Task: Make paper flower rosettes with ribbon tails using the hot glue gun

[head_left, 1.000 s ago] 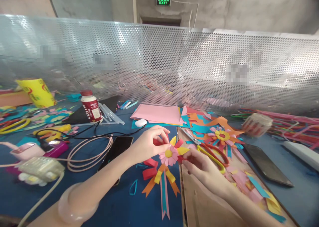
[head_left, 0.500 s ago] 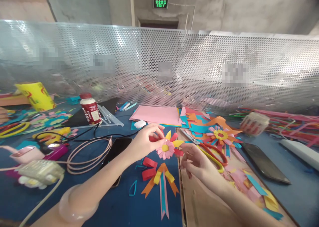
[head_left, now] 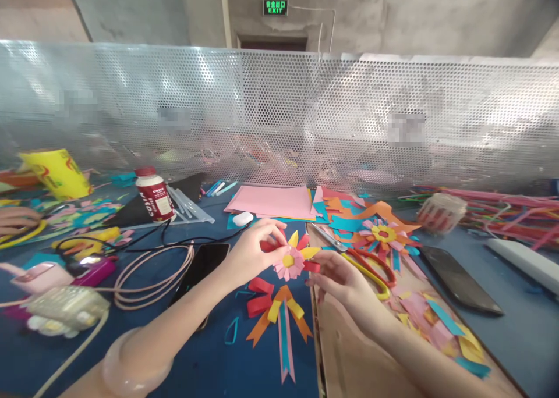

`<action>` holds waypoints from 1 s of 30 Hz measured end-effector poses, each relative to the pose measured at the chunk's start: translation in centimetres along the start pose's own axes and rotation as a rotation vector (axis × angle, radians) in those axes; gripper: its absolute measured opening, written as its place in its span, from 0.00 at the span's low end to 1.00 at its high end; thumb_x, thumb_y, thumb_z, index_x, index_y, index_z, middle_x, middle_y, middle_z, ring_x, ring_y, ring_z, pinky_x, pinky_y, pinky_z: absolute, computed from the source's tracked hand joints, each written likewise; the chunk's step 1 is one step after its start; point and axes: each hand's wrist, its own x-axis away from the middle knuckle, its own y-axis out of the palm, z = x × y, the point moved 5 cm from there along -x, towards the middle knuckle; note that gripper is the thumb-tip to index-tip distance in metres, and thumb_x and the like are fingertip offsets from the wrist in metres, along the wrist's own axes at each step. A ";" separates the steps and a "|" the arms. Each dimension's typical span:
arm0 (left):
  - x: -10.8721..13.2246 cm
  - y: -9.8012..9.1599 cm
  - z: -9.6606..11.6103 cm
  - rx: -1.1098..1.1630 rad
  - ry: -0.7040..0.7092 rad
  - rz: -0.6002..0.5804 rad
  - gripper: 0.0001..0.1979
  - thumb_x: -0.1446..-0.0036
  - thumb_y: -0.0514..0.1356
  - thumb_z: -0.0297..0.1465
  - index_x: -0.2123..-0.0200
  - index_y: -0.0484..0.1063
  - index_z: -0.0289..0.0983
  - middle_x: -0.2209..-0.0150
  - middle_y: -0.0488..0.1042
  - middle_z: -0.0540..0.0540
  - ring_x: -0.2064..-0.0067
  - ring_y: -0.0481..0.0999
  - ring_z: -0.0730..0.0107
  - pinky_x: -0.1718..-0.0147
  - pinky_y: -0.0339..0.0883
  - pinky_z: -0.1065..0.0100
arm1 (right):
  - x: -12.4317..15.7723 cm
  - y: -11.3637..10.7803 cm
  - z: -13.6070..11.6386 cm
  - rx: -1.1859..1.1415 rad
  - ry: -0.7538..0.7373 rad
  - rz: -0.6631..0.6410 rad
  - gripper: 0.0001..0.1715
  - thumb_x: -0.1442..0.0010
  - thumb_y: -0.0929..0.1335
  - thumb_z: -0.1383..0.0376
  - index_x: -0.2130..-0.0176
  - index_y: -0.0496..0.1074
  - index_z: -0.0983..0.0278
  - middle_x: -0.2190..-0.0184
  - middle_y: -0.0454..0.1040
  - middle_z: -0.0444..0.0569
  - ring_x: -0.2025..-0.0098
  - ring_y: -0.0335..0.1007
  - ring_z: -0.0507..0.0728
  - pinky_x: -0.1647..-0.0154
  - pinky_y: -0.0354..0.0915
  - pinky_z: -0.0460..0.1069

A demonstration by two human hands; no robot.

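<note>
1. Lie flat on the blue table [head_left: 209,369]: ribbons [head_left: 285,331] of orange, yellow, pink and teal, with red loops [head_left: 259,305] just beside.
2. Pinches the flower [head_left: 289,262], pink with a yellow centre, between thumb and fingertips of the left hand [head_left: 259,249], just beyond the ribbons.
3. Curls the right hand [head_left: 343,279] loosely beside the flower's red petal [head_left: 311,266], thumb and forefinger narrowly parted; cannot tell whether touching it.
4. Rest beyond the right hand: scissors [head_left: 340,247], then a second flower [head_left: 383,234] on cut paper.
5. Lie past the left hand: pink sheets [head_left: 271,200]; stands off to one side: a bottle [head_left: 156,203].
6. Rises behind: a mesh partition [head_left: 144,89]; glows above: an exit sign [head_left: 275,7].
</note>
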 end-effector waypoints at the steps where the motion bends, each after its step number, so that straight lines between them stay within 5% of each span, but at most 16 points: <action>1: 0.0 0.0 0.0 -0.002 0.000 0.000 0.04 0.51 0.61 0.27 0.75 0.68 0.35 0.55 0.67 0.45 0.54 0.71 0.67 0.61 0.70 0.67 | 0.0 0.0 0.0 -0.005 0.002 0.007 0.18 0.46 0.70 0.58 0.58 0.64 0.61 0.67 0.69 0.43 0.64 0.71 0.53 0.70 0.64 0.46; 12: -0.1 0.1 -0.4 -0.014 0.024 0.001 0.03 0.50 0.60 0.28 0.73 0.69 0.35 0.53 0.66 0.46 0.66 0.72 0.76 0.62 0.71 0.67 | 0.2 0.1 -0.2 -0.034 0.035 0.030 0.19 0.47 0.71 0.58 0.57 0.66 0.62 0.66 0.71 0.45 0.64 0.70 0.54 0.71 0.66 0.46; 30: 0.1 0.0 -0.5 -0.035 0.044 -0.008 0.02 0.50 0.60 0.28 0.73 0.70 0.36 0.52 0.66 0.45 0.54 0.72 0.65 0.59 0.71 0.63 | 0.2 0.2 -0.3 -0.040 0.040 0.034 0.19 0.47 0.70 0.59 0.56 0.67 0.63 0.66 0.72 0.47 0.63 0.71 0.55 0.71 0.66 0.47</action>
